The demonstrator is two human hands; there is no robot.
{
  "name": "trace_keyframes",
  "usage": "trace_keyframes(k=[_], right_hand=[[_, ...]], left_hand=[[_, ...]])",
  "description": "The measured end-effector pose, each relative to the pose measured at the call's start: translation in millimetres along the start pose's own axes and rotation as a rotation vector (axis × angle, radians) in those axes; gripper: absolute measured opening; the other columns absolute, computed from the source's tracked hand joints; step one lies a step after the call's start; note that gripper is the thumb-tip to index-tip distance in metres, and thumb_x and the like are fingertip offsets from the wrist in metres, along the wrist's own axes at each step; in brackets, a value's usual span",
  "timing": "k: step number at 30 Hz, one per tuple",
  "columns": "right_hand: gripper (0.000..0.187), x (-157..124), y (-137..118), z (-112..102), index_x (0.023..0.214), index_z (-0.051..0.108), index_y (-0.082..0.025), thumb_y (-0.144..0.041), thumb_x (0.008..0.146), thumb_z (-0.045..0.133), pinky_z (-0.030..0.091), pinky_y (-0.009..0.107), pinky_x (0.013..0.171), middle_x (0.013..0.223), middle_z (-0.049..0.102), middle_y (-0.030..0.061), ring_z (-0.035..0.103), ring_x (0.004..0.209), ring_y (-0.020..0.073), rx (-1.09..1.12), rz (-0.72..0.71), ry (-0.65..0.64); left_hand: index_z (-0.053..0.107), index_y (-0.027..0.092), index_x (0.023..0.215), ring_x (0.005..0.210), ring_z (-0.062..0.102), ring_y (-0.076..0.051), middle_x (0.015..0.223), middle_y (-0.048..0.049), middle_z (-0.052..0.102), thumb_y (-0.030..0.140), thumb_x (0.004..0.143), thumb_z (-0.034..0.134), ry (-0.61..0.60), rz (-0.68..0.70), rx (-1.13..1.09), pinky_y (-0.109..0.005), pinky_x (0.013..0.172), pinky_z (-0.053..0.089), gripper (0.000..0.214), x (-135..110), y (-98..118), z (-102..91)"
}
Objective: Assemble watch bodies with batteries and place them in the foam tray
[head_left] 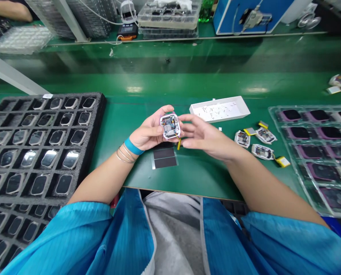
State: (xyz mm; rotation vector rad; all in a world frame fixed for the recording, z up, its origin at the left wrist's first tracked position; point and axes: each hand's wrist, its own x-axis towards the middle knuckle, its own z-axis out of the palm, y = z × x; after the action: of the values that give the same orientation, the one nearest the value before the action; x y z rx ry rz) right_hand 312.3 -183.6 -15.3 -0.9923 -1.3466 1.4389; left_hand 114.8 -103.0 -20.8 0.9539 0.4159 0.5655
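Observation:
My left hand (151,131) is closed round an open smartwatch case (170,126), its thumb on the near edge. The case has a white rim, and its circuit board faces up. A yellow flex strip (179,144) hangs from its lower right corner. At the right side of the case is my right hand (206,137), fingers apart, the fingertips near or against the rim; I cannot tell if they touch. Below the hands a sheet with dark strips (165,157) lies on the green table (147,177).
Left stands a black foam tray (97,126) of watch cases. A white box (220,109) with tiny parts sits ahead. Several opened watch modules (262,151) with yellow batteries lie right, beside a clear plastic tray (287,152). A shelf with a blue machine (250,17) runs behind. Another person's arm (11,9) shows top left.

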Motion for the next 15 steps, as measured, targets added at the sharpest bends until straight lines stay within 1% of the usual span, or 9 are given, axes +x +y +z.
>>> trace_keyframes(k=[1, 3, 4, 6, 8, 9, 12, 15], right_hand=[[0.059, -0.5, -0.4, 2.8, 0.118, 0.057, -0.024, -0.038, 0.072, 0.090, 0.063, 0.037, 0.083, 0.107, 0.076, 0.0048, 0.075, 0.095, 0.0196, 0.059, 0.079, -0.057], [0.050, -1.4, -3.3, 4.6, 0.109, 0.062, -0.021, -0.038, 0.072, 0.090, 0.064, 0.033, 0.075, 0.092, 0.077, 0.0038, 0.075, 0.083, 0.0175, 0.110, 0.204, -0.103], [0.044, -1.8, -5.7, 3.9, 0.102, 0.065, -0.019, -0.039, 0.072, 0.091, 0.063, 0.031, 0.072, 0.085, 0.075, 0.0029, 0.074, 0.076, 0.0159, 0.110, 0.237, -0.103], [0.038, -3.0, -12.1, 0.2, 0.086, 0.066, -0.017, -0.039, 0.069, 0.092, 0.062, 0.028, 0.067, 0.074, 0.072, 0.0009, 0.070, 0.066, 0.0128, 0.083, 0.246, -0.082], [0.038, -4.8, -19.1, -4.5, 0.079, 0.066, -0.017, -0.040, 0.067, 0.094, 0.061, 0.027, 0.063, 0.068, 0.070, -0.0001, 0.067, 0.062, 0.0120, 0.048, 0.210, -0.058], [0.039, -6.0, -22.1, -6.7, 0.079, 0.066, -0.017, -0.041, 0.066, 0.094, 0.061, 0.027, 0.062, 0.068, 0.070, -0.0002, 0.067, 0.062, 0.0123, 0.033, 0.182, -0.045], [0.041, -9.3, -27.1, -11.7, 0.092, 0.070, -0.019, -0.043, 0.068, 0.093, 0.060, 0.028, 0.059, 0.072, 0.070, -0.0011, 0.066, 0.059, 0.0126, -0.009, 0.058, 0.009], [0.046, -10.9, -25.6, -12.8, 0.104, 0.070, -0.023, -0.047, 0.071, 0.091, 0.061, 0.030, 0.060, 0.075, 0.069, -0.0021, 0.066, 0.059, 0.0138, -0.058, -0.084, 0.089]], left_hand=[[0.053, 0.028, 0.121, 0.098, 0.076, -0.030, 0.104, -0.0039, 0.073, 0.049, 0.047, 0.099, 0.004, 0.004, 0.018, -0.039, 0.084, 0.065, 0.090, 0.2, 0.2, -0.3], [0.052, 0.028, 0.121, 0.103, 0.075, -0.031, 0.105, -0.0044, 0.072, 0.049, 0.047, 0.099, 0.002, 0.013, 0.043, -0.039, 0.085, 0.065, 0.090, 0.5, 0.8, -0.9], [0.051, 0.027, 0.121, 0.107, 0.074, -0.032, 0.104, -0.0046, 0.072, 0.049, 0.048, 0.098, -0.003, 0.020, 0.050, -0.039, 0.085, 0.064, 0.089, 0.5, 1.2, -1.2], [0.050, 0.027, 0.120, 0.113, 0.072, -0.033, 0.104, -0.0047, 0.071, 0.048, 0.050, 0.097, -0.012, 0.028, 0.058, -0.040, 0.088, 0.064, 0.087, 0.6, 1.9, -1.7], [0.050, 0.028, 0.120, 0.114, 0.072, -0.033, 0.104, -0.0044, 0.071, 0.048, 0.051, 0.097, -0.020, 0.024, 0.066, -0.040, 0.089, 0.064, 0.087, 0.8, 2.4, -2.2], [0.050, 0.028, 0.120, 0.112, 0.072, -0.033, 0.104, -0.0042, 0.071, 0.049, 0.051, 0.098, -0.026, 0.018, 0.069, -0.040, 0.089, 0.064, 0.087, 0.9, 2.5, -2.4], [0.049, 0.028, 0.119, 0.105, 0.075, -0.030, 0.103, -0.0035, 0.072, 0.049, 0.051, 0.098, -0.047, 0.005, 0.073, -0.040, 0.087, 0.064, 0.086, 1.4, 2.5, -1.8], [0.049, 0.027, 0.117, 0.096, 0.076, -0.027, 0.098, -0.0022, 0.071, 0.044, 0.052, 0.098, -0.063, -0.005, 0.074, -0.038, 0.085, 0.064, 0.083, 1.4, 2.6, 0.8]])
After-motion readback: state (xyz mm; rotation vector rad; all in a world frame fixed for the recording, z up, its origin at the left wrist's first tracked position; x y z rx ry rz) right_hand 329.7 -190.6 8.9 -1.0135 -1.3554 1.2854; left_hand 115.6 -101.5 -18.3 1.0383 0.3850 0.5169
